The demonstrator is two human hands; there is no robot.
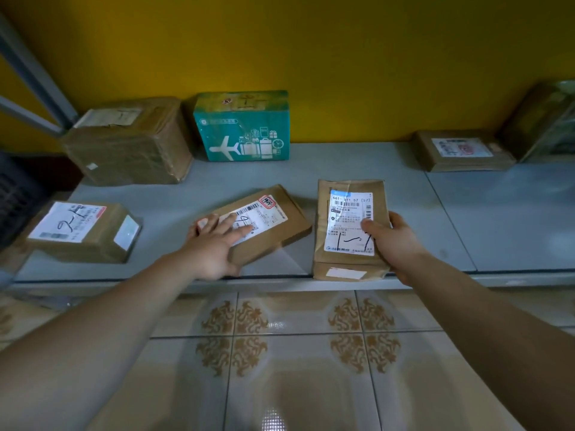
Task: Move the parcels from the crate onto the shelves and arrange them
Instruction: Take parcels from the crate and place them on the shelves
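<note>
R hand [395,241]: clasped on held parcel [348,225]; thumb on label, fingers curled round its right edge.
L hand [214,244]: fingers laid straight & flat on skewed parcel [270,222]; nothing gripped.
Held parcel: at shelf [217,181] front, near end overhung past the edge.
Skewed parcel: laid flat on shelf, angled, just beside held parcel.
Others: small box [84,231] at left front; brown box [127,141], teal box [245,126] & flat box [460,150] set along back by wall [342,73].
Risk 1: if released now, held parcel prob. tipped onto tiles [295,384], its near end being unsupported.
Risk 2: skewed parcel could be shoved into held parcel if turned w/ a flat palm only.
</note>
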